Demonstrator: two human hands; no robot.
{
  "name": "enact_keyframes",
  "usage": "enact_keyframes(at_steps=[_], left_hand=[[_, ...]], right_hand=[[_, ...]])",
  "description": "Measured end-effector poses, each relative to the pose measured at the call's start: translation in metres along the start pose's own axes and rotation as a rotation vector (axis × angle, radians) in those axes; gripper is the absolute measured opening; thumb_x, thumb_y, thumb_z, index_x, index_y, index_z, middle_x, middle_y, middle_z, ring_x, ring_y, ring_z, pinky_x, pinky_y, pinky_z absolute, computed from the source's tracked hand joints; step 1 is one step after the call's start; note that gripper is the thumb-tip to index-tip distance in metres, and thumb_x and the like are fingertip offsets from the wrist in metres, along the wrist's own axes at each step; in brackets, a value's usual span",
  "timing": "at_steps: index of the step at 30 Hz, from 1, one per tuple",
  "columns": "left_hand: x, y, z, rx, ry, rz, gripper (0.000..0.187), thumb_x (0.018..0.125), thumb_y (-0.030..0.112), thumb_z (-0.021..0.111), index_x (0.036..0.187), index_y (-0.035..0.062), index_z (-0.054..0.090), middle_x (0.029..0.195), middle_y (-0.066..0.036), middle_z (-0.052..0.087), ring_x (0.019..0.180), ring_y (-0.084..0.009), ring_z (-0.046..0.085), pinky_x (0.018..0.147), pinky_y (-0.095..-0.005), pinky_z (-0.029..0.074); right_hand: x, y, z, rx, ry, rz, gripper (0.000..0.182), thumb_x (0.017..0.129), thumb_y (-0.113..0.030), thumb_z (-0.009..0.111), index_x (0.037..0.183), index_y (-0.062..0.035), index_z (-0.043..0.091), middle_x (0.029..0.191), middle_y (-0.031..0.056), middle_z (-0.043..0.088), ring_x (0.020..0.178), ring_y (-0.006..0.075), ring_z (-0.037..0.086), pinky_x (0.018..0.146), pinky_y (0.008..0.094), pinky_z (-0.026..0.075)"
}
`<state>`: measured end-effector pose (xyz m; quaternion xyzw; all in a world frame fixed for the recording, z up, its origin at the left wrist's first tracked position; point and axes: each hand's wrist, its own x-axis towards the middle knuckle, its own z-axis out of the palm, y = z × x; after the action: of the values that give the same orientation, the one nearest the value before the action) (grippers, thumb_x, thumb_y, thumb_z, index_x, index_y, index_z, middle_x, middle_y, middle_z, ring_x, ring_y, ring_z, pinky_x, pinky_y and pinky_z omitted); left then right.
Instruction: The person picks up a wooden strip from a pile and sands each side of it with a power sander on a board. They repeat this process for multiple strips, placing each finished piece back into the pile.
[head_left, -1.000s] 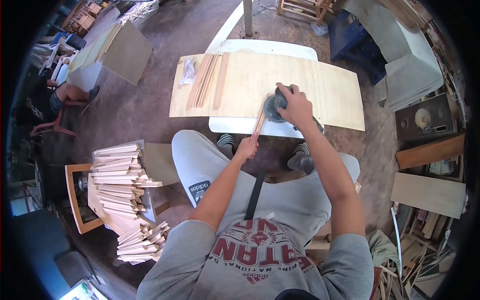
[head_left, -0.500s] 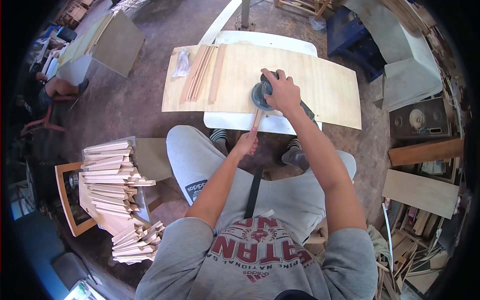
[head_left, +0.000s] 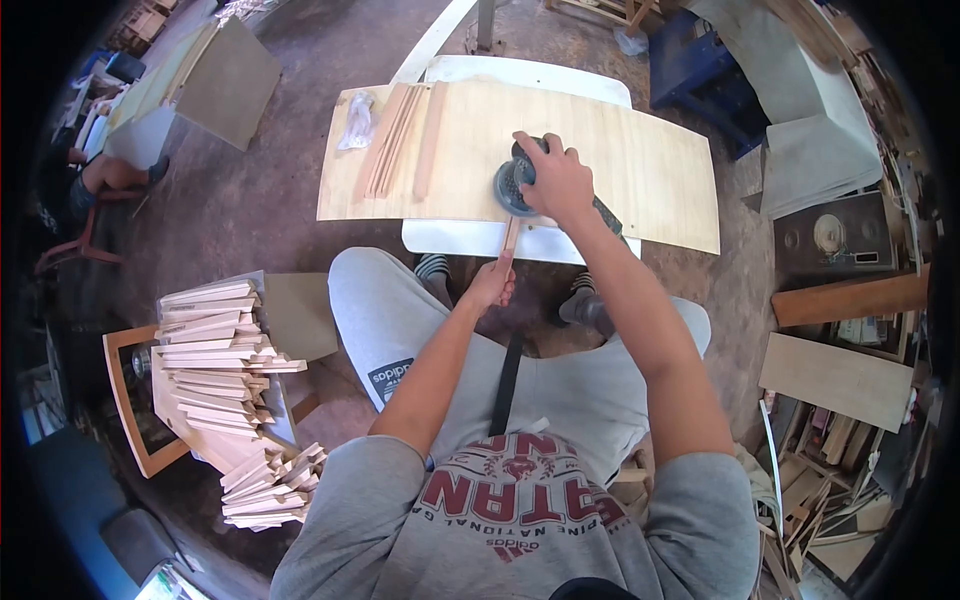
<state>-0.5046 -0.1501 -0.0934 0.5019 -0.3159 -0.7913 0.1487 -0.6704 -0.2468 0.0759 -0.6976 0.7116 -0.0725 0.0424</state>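
Observation:
My right hand [head_left: 562, 184] grips a dark round power sander [head_left: 510, 190] from above, fingers wrapped over its top. The sander's disc rests over the far end of a narrow wooden strip [head_left: 510, 240]. Near the table's front edge, my left hand [head_left: 491, 285] is closed around the strip's near end. Beneath the sander lies a pale plywood board [head_left: 660, 180], set on a white table [head_left: 450, 236]. On the board's left part are several thin wooden strips [head_left: 392, 140], a separate strip [head_left: 431, 140] and a clear plastic bag [head_left: 357, 122].
Stacks of cut wooden pieces [head_left: 215, 345] stand at my left, beside a wooden frame [head_left: 125, 400]. A blue metal stand [head_left: 695, 75] is beyond the board's right end. Scrap wood [head_left: 810, 500] lies at right. Another person's leg [head_left: 120, 172] shows at far left.
The sander and my right hand have shifted slightly left and toward me along the strip. My left hand keeps its hold. The whole view has moved a little.

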Motion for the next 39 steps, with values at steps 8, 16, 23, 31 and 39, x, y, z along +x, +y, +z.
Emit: enact_keyframes(at_steps=[8, 16, 23, 31, 39], left_hand=[[-0.002, 0.004, 0.002, -0.014, -0.016, -0.006, 0.063, 0.103, 0.067, 0.043, 0.085, 0.0079, 0.051, 0.064, -0.001, 0.048, 0.051, -0.0129, 0.047, 0.049, -0.0311, 0.045], [0.004, -0.003, -0.003, 0.010, -0.002, 0.003, 0.064, 0.102, 0.069, 0.044, 0.085, 0.0077, 0.052, 0.064, -0.001, 0.049, 0.051, -0.0126, 0.046, 0.050, -0.0306, 0.045], [0.002, 0.004, -0.004, -0.002, -0.022, 0.008, 0.065, 0.102, 0.069, 0.045, 0.085, 0.0070, 0.053, 0.065, -0.001, 0.049, 0.053, -0.0128, 0.048, 0.050, -0.0312, 0.045], [0.000, 0.004, -0.005, 0.046, 0.013, 0.027, 0.064, 0.102, 0.070, 0.044, 0.085, 0.0086, 0.050, 0.064, -0.001, 0.045, 0.052, -0.0129, 0.044, 0.050, -0.0311, 0.043], [0.001, -0.004, -0.014, 0.044, 0.054, 0.040, 0.064, 0.102, 0.068, 0.047, 0.079, 0.0080, 0.052, 0.061, -0.001, 0.047, 0.048, -0.0138, 0.045, 0.046, -0.0301, 0.041]], right_hand=[[0.021, 0.012, 0.003, 0.011, 0.044, 0.019, 0.082, 0.069, -0.019, 0.082, 0.143, -0.0369, 0.051, 0.130, 0.0121, 0.058, 0.102, 0.0387, 0.067, 0.072, 0.0468, 0.061], [-0.011, -0.007, -0.001, 0.038, 0.015, -0.048, 0.083, 0.070, -0.022, 0.082, 0.144, -0.0379, 0.049, 0.132, 0.0117, 0.057, 0.102, 0.0378, 0.067, 0.074, 0.0470, 0.061], [0.025, 0.010, -0.001, -0.005, -0.015, 0.043, 0.083, 0.073, -0.027, 0.084, 0.147, -0.0381, 0.047, 0.138, 0.0118, 0.056, 0.106, 0.0376, 0.067, 0.077, 0.0482, 0.062], [-0.036, -0.004, -0.002, 0.060, -0.037, -0.013, 0.088, 0.069, -0.025, 0.087, 0.147, -0.0379, 0.047, 0.135, 0.0121, 0.057, 0.102, 0.0365, 0.068, 0.075, 0.0476, 0.061], [0.070, 0.043, 0.016, 0.118, 0.020, 0.171, 0.086, 0.072, -0.035, 0.082, 0.150, -0.0396, 0.046, 0.139, 0.0128, 0.056, 0.113, 0.0420, 0.066, 0.088, 0.0520, 0.058]])
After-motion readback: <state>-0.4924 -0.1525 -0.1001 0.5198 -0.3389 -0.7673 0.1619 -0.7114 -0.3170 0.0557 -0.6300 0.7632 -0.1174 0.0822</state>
